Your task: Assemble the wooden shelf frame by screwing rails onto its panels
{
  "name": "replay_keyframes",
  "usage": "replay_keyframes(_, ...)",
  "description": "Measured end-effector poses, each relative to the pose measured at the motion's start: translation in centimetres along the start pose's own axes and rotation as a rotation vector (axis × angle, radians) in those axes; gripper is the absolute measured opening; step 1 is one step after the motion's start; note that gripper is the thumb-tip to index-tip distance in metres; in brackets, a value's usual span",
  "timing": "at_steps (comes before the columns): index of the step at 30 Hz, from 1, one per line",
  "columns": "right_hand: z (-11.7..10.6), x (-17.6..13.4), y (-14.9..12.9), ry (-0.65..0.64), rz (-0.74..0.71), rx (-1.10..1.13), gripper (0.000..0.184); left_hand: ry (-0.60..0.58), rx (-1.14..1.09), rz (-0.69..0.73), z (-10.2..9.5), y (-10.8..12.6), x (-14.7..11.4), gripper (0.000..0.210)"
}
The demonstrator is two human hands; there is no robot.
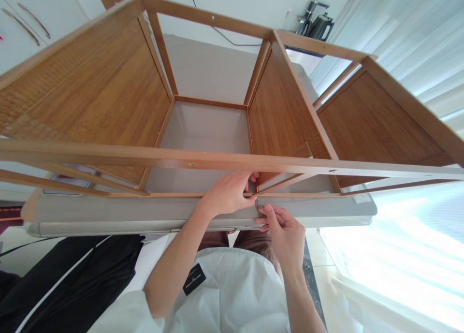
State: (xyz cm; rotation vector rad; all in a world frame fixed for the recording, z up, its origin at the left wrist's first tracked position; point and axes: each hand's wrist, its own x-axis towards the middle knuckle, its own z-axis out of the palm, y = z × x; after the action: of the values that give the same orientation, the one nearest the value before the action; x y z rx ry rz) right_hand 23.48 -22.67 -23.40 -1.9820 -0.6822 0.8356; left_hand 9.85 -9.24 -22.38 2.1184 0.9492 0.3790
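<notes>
A wooden rack (217,160) with open rails and brown panels stands on the table in front of me. My left hand (229,193) reaches under its upper front rail, with fingers wrapped round the thin lower rail (181,195) beside the foot of the middle panel (277,108). Just right of it, my right hand (286,229) pinches a thin, bent metal hex key (258,203). The key's tip meets the front of the lower rail near my left thumb. The fastener there is too small to make out.
Under the rack lies a grey tabletop (119,209) with a rounded front edge. A kettle (321,27) stands at the back right. Black cloth (90,270) lies at the lower left, and white curtains (406,43) hang on the right.
</notes>
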Motion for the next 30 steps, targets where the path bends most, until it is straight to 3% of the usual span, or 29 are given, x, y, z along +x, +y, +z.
replay_keyframes(14, 0.04, 0.34, 0.19, -0.011, -0.011, 0.008, 0.054, -0.041, -0.007, 0.019, 0.05, -0.29, -0.07, 0.046)
replay_keyframes(30, 0.17, 0.28, 0.80, -0.050, -0.039, 0.132, 0.045, -0.037, 0.040, 0.006, 0.20, 0.08, -0.07, 0.045)
